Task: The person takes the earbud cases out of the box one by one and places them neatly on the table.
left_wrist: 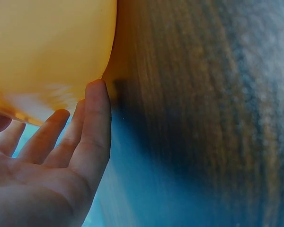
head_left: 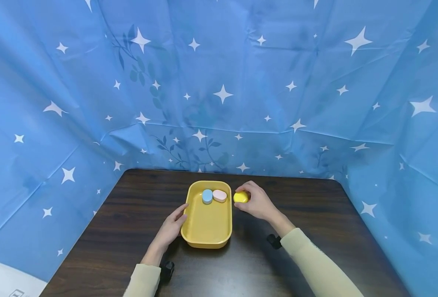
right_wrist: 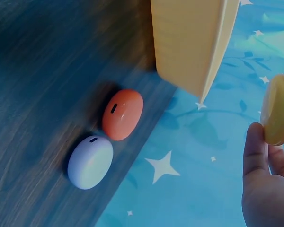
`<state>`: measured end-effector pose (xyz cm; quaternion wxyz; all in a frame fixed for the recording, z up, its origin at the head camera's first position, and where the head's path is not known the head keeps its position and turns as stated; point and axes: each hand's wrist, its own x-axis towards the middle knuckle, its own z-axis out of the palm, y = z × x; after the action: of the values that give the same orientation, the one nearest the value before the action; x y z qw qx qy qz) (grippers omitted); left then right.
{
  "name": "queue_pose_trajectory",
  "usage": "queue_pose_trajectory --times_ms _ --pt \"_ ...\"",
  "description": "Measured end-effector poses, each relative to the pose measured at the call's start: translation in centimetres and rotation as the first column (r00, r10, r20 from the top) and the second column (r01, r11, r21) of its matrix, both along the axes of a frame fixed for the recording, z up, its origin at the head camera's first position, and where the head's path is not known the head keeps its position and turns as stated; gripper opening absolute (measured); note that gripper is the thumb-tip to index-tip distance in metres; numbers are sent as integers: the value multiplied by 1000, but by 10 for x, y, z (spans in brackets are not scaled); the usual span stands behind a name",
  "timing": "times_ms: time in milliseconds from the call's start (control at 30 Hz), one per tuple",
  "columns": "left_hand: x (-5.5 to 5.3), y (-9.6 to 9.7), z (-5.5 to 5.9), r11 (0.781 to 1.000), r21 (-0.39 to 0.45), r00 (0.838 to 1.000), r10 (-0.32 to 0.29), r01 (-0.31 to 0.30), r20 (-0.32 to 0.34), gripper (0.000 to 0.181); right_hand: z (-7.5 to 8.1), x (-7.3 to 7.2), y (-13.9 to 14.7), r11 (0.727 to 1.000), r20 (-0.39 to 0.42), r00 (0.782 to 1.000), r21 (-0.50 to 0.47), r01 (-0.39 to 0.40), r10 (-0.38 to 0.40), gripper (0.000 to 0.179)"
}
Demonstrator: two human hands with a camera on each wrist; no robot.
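Observation:
My right hand (head_left: 257,202) pinches a yellow rounded oval case (head_left: 241,197) just right of the yellow tray's rim (head_left: 231,206). In the right wrist view that yellow case (right_wrist: 277,111) shows a small dark slot, with my right-hand fingers (right_wrist: 255,156) around it. A blue oval piece (head_left: 207,196) and a pale pink one (head_left: 220,196) lie side by side at the tray's far end. My left hand (head_left: 170,227) touches the tray's left side with its fingers extended; in the left wrist view the fingertips (left_wrist: 95,87) rest against the tray wall (left_wrist: 52,52).
An orange oval case (right_wrist: 123,114) and a whitish one (right_wrist: 90,162) with dark slots lie on the table near the tray; the head view does not show them. The dark wood table (head_left: 130,214) meets a blue star-patterned curtain (head_left: 219,111) at its far edge.

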<state>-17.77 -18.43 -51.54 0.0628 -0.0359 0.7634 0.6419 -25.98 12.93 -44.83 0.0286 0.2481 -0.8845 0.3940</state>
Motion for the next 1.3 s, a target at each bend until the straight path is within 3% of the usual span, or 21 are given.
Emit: queue_pose_trajectory --times_ms 1300 --pt "1 -2 -2 1000 -3 1000 -3 3 12 48 -21 -13 56 991 34 990 -5 136 -136 39"
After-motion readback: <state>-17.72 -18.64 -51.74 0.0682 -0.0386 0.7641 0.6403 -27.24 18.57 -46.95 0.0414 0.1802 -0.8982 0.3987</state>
